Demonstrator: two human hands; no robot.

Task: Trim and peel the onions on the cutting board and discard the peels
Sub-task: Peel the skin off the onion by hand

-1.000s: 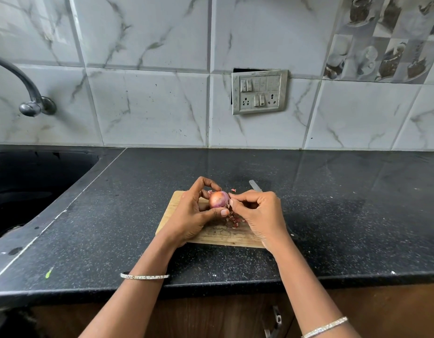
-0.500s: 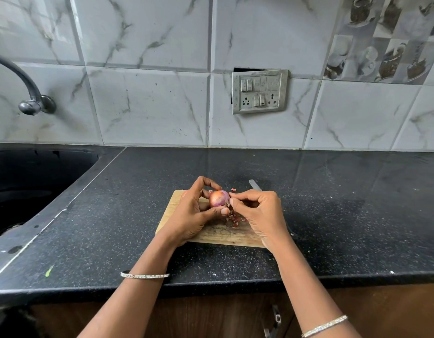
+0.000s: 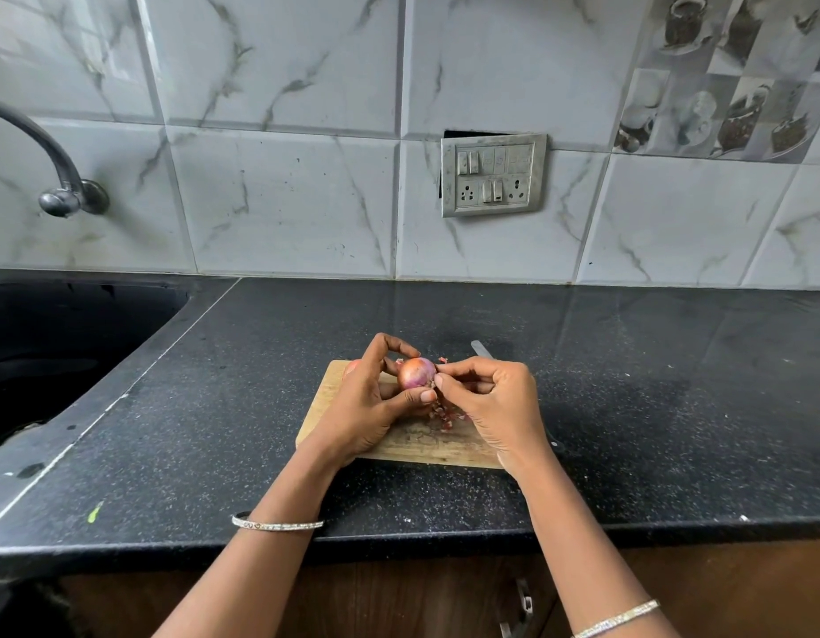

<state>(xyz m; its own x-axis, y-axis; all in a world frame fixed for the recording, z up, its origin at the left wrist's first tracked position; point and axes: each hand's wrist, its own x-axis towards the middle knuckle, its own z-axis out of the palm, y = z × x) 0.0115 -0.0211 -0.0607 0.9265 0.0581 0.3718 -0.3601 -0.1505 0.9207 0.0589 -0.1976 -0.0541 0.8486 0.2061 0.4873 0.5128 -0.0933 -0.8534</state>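
Small reddish onion (image 3: 415,373): held up just above the far half of the cutting board (image 3: 398,446), between both hands. Left hand (image 3: 366,402): grip closed around the onion, thumb tip pressed under its near side, fingers arched over the top. Right hand (image 3: 495,402): grip pinched, thumb and forefinger tips meeting at the onion's right end, other fingers curled in; whether a strip of skin sits between the tips is too small to tell. Peels (image 3: 444,414): loose reddish scraps heaped on the board right below the onion. Cutting board: wooden, scored, lying flat on the black speckled table (image 3: 214,407). Knife (image 3: 481,348): blade tip showing beyond the right hand, the rest hidden. Pinkish round item (image 3: 350,367): at the board's far left corner, mostly hidden behind the left hand. Sink (image 3: 53,352): dark, set into the table at left, tap (image 3: 53,177) above it. Switch panel (image 3: 493,175): on the tiled wall. Thin bangle (image 3: 276,524) on the left wrist, another (image 3: 615,619) on the right
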